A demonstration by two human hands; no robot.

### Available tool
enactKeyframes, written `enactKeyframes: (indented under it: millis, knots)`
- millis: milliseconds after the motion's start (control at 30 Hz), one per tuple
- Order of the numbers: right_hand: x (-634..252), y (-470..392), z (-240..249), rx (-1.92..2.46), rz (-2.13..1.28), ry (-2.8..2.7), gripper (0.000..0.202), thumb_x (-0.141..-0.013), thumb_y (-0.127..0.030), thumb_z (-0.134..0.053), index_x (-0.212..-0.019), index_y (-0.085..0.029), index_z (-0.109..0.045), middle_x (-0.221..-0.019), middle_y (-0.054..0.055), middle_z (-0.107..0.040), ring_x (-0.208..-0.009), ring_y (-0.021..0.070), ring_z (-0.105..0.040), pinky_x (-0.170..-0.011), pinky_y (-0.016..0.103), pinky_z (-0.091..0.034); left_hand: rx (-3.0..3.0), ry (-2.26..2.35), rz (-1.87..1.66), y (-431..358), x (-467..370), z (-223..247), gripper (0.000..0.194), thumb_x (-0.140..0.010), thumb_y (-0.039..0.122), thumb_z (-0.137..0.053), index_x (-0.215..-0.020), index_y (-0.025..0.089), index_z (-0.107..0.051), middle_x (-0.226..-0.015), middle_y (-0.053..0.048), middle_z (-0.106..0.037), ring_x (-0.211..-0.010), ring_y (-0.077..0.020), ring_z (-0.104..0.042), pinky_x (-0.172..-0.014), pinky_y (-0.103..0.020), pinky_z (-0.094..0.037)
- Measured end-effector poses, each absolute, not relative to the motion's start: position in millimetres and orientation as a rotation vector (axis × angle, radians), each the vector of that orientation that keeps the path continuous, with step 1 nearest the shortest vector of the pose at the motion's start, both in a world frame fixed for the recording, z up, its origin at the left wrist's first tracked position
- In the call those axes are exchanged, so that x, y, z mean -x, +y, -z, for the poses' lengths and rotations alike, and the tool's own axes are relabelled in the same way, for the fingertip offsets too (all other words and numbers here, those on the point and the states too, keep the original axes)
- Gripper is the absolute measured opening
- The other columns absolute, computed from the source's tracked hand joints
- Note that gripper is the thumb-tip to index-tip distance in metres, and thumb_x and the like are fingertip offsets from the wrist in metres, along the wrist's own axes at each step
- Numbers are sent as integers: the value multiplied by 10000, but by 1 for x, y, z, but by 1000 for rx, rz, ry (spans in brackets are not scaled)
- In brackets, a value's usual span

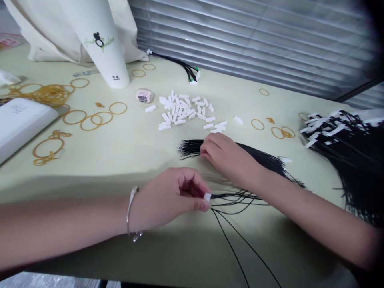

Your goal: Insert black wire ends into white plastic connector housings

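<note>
My left hand (171, 200) pinches a small white connector (207, 197) between thumb and fingertips. Several thin black wires (234, 196) run out of the connector to the right, and two of them trail down toward the table's front edge. Above it, my right hand (222, 154) is at a bundle of loose black wires (261, 156), near the end with bare metal tips (181, 149). Its thumb and fingertips are pressed together at the lower edge of the bundle; a wire seems to be between them. Behind the bundle lies a pile of white connectors (180, 110).
At right sits a heap of black wires with white connectors (330, 132). Rubber bands (97, 120) are scattered at left, beside a white box (24, 124). A white tumbler (105, 48), a cloth bag (45, 36) and a finished-looking harness (177, 62) stand or lie behind, before blinds.
</note>
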State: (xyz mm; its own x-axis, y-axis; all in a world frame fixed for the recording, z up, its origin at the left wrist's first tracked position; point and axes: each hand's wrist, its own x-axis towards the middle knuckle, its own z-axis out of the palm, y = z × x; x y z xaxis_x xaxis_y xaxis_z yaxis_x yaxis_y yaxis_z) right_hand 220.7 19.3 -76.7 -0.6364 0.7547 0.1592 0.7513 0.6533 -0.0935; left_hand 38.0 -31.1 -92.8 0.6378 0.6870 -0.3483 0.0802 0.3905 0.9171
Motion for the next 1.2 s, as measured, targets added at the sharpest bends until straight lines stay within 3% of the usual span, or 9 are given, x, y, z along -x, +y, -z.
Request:
enactKeyframes:
  millis: [133,267,367,533,1200]
  knots:
    - [-229,-6,50,1428,-17,-2379,55,-868,-138,-414,-843,-158,-459,-784,35,-533,-674,127,-481,-590,253,-378,-874,781,-531,-27,-39,94,184,-681,170,-723,-789,134,-579,-691,5,-658,-685,-112,-651,-700,-234,-492]
    - [-235,-42,26,1474,-348,-2416,76,-867,-207,-447,-793,-195,-461,-628,-42,-478,-508,73,-413,-460,210,-322,-727,723,-621,-26,-38,95,204,-670,133,-738,-801,125,-581,-692,13,-650,-667,-113,-648,-742,-288,-530]
    - [-233,-56,26,1504,-413,-2526,147,-839,-193,-475,-692,-185,-476,-631,-36,-497,-522,77,-428,-470,238,-310,-710,730,-630,-26,-38,94,190,-679,119,-732,-800,120,-586,-687,8,-658,-671,-116,-653,-736,-279,-537]
    - [-229,-53,38,1445,-422,-2553,113,-817,-161,-486,-716,-172,-536,-666,-20,-533,-559,92,-472,-496,252,-330,-688,733,-627,-25,-39,91,157,-703,103,-711,-800,114,-588,-670,6,-663,-669,-114,-658,-725,-267,-547]
    - [-225,-52,39,1467,-439,-2486,119,-778,-130,-508,-667,-172,-518,-596,-34,-516,-527,85,-443,-468,224,-315,-627,694,-675,-27,-39,90,125,-697,60,-693,-779,98,-607,-657,-7,-648,-660,-111,-637,-701,-263,-566]
